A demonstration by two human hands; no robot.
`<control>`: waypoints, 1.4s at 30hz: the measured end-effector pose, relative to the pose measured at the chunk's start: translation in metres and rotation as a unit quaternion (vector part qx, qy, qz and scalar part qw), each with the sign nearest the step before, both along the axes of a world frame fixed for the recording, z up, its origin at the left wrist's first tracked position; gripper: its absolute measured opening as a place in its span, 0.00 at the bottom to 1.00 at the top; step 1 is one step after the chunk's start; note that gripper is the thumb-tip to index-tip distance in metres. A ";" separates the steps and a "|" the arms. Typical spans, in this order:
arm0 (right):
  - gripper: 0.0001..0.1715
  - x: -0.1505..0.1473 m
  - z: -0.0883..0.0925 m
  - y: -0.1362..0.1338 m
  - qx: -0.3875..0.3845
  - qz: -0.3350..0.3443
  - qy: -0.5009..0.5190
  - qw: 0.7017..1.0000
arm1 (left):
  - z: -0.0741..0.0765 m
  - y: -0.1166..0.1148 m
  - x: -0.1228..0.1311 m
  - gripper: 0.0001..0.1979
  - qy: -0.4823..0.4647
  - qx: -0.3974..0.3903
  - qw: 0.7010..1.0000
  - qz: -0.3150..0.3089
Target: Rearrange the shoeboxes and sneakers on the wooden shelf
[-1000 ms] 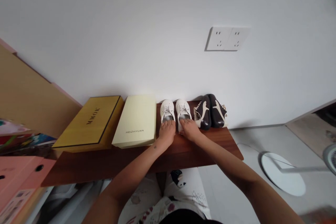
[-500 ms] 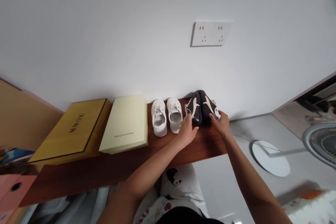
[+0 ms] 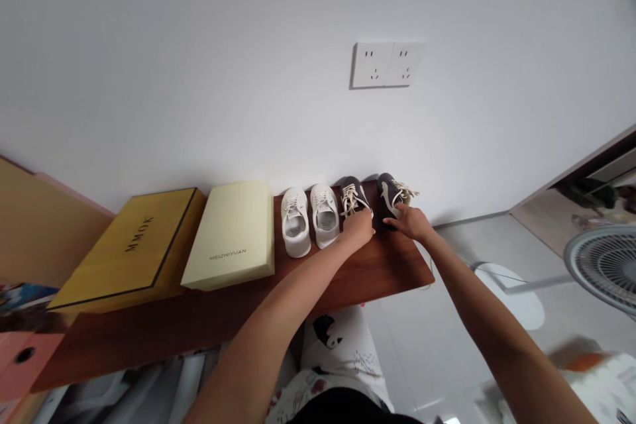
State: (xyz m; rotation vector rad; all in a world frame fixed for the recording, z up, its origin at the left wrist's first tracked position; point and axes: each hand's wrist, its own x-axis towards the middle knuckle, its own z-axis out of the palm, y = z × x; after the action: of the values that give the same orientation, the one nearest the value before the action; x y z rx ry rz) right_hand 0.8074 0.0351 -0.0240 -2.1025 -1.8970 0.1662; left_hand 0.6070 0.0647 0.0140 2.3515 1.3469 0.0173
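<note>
Two dark shoes with cream laces stand apart on the brown wooden shelf (image 3: 392, 265), against the wall. My left hand (image 3: 358, 225) is closed on the heel end of the left dark shoe (image 3: 352, 193), partly covering it. The right dark shoe (image 3: 389, 191) has my right hand (image 3: 406, 220) gripping its heel end, thumb on the near side. Just left of them a pair of white shoes, one on the left (image 3: 295, 218) and one on the right (image 3: 325, 212), sits with toes toward the wall.
A pale yellow box (image 3: 233, 232) and a larger golden box (image 3: 134, 245) lie on the shelf's left part. A wall socket (image 3: 387, 65) is above the shoes. A fan (image 3: 606, 268) stands at the right, and a pink box (image 3: 24, 364) at the lower left.
The dark shoes, tilted and pressed together before, are now upright with a gap between them. My left hand has closed more around its shoe. The view has shifted slightly.
</note>
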 end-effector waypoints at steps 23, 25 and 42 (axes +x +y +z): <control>0.16 -0.025 0.012 0.013 -0.111 0.120 -0.196 0.967 | -0.002 0.003 0.031 0.17 0.069 0.038 0.996 -0.030; 0.17 -0.025 0.011 0.012 -0.105 0.111 -0.197 0.968 | -0.005 0.002 0.031 0.17 0.068 0.045 0.996 -0.031; 0.16 -0.126 0.060 -0.059 0.093 0.176 0.088 0.976 | 0.046 -0.066 -0.083 0.17 -0.155 0.165 0.974 0.013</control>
State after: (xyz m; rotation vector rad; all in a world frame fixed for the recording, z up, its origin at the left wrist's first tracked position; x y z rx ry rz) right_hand 0.6813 -0.0240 0.0362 -1.5662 -2.0700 0.2337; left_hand 0.5236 -0.0015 0.0595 2.4606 1.2953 0.6346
